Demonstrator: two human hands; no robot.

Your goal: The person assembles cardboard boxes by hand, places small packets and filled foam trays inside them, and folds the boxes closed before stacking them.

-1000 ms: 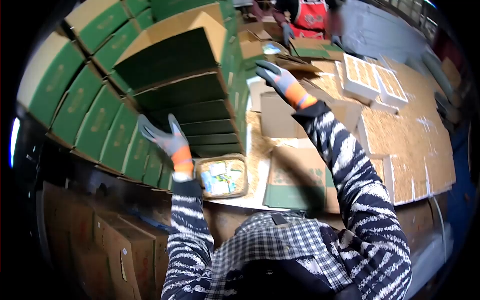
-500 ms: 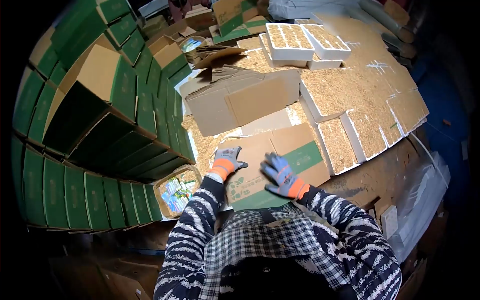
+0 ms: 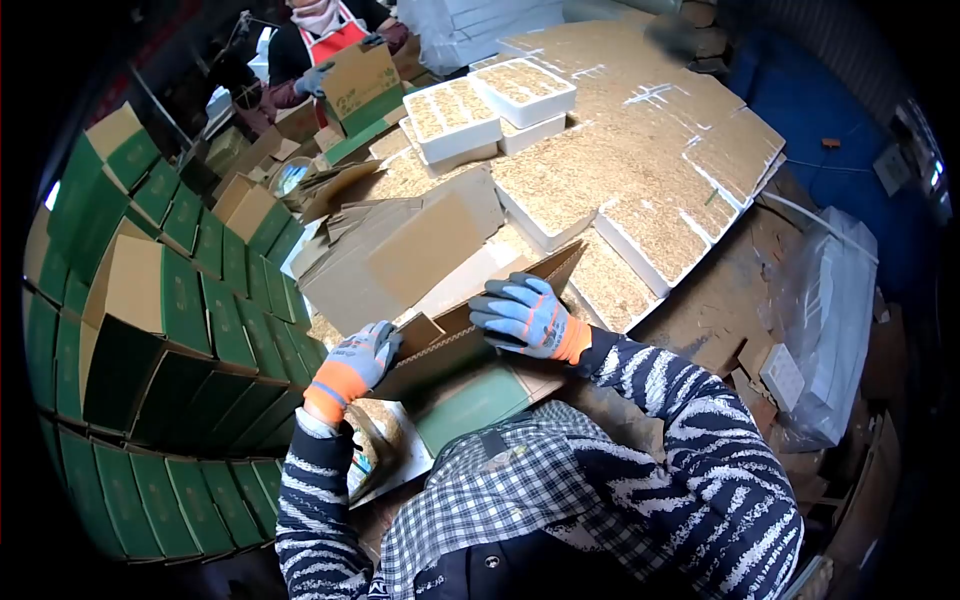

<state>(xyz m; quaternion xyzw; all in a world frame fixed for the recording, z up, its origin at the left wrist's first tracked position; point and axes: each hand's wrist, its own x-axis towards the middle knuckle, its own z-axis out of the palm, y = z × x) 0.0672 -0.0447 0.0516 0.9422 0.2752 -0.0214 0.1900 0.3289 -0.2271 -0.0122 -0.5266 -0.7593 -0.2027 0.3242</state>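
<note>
In front of my body a green-and-brown cardboard box [image 3: 470, 408] stands partly opened out, its brown edge raised toward the table. My left hand [image 3: 357, 362], in a grey glove with an orange cuff, grips the left end of that raised edge. Farther right, my right hand [image 3: 525, 314], gloved alike, has its fingers bent over the same edge. Just beyond the box leans a stack of flattened brown cardboard [image 3: 410, 255]. A small basket [image 3: 375, 440] is partly hidden behind my left forearm.
Green cartons [image 3: 200, 405] rise in rows on the left, one with open flaps [image 3: 130, 285]. White foam trays [image 3: 450, 118] filled with tan bits stand on a table covered by similar trays [image 3: 560, 190]. A co-worker in a red apron [image 3: 335, 40] handles another carton [image 3: 362, 85]. Plastic-wrapped material [image 3: 825, 330] lies right.
The box lay flat with my hands on top; now its edge is lifted and it is opening out. My view has shifted, bringing the co-worker into sight.
</note>
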